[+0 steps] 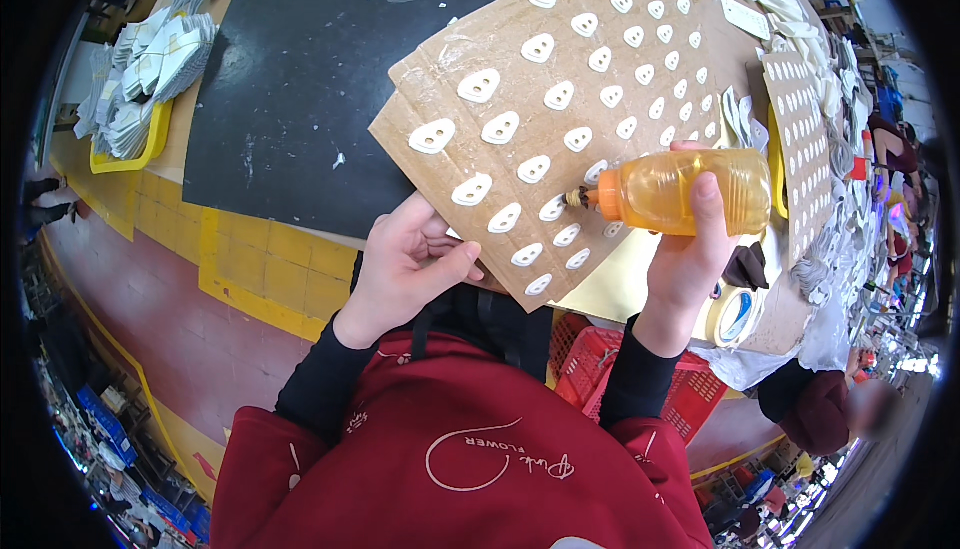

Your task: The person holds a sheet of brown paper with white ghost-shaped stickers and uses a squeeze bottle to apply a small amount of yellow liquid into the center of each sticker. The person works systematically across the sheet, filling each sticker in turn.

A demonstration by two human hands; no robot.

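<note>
Beside broad black mat [310,99], left hand [402,274] pinching cardboard [540,137] edge, right hand [685,264] clasping bottle [650,191]

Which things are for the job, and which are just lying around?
In use:
left hand, holding the cardboard sheet
right hand, holding the orange-capped bottle
white pieces on the sheet

Probably just lying around:
black board
yellow tray at left
red basket

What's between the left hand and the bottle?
In the head view, the lower part of the brown cardboard, with little white pieces on it, lies between the left hand and the bottle.
</note>
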